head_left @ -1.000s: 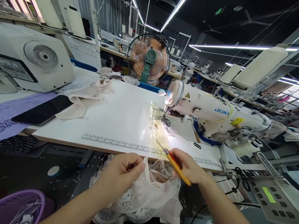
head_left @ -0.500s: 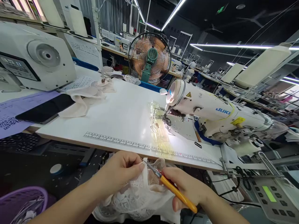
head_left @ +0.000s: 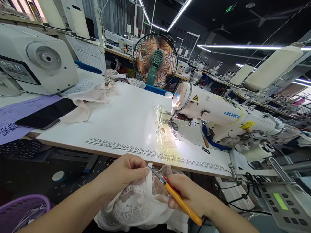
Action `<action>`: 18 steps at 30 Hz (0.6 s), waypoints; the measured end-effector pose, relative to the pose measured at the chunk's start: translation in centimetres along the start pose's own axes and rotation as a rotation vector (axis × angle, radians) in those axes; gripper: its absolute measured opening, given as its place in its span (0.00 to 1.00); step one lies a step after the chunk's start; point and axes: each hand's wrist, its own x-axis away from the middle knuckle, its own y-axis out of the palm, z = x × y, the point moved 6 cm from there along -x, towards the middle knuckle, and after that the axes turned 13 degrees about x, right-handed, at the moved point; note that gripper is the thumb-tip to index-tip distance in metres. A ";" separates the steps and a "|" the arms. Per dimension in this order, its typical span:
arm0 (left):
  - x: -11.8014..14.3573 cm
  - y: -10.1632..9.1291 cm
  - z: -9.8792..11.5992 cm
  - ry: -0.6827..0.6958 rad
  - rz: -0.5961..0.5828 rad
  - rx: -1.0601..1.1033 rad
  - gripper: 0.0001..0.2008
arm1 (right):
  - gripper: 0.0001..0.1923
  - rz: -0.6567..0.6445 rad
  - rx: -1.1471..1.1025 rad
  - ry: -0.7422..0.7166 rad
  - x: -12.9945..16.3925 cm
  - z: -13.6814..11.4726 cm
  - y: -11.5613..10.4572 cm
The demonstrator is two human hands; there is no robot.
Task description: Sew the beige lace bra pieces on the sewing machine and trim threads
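Observation:
A white lace bra lies bunched below the table's front edge, with a narrow white strap standing up from it. My left hand is closed, thumb and forefinger pinching at the strap's upper end. In my right hand is a slim pointed metal tool with an orange handle and some red near the fingers; its exact kind is unclear. The tool's tip meets the strap right beside my left fingertips. What lies between those fingertips is hidden.
Ahead stands a white table with a printed ruler along its front. A lit sewing machine is at right, a control panel lower right. At left are a phone, fabric pieces and a purple basket.
Both hands stay at the strap. The tool's handle end has shifted slightly left and down, and my right fingers have closed in further around it. The bra has shifted slightly.

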 end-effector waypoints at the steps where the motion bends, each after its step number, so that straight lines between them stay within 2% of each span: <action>1: 0.0 0.1 0.0 -0.003 -0.007 0.004 0.12 | 0.29 -0.003 -0.007 0.016 0.0 0.0 0.1; 11: -0.1 -0.3 -0.2 0.002 -0.014 -0.039 0.13 | 0.22 -0.027 -0.026 0.093 -0.1 0.7 1.5; 18: 0.5 -0.6 -0.1 0.063 0.002 -0.081 0.14 | 0.17 0.121 -0.150 0.163 -0.6 1.9 2.4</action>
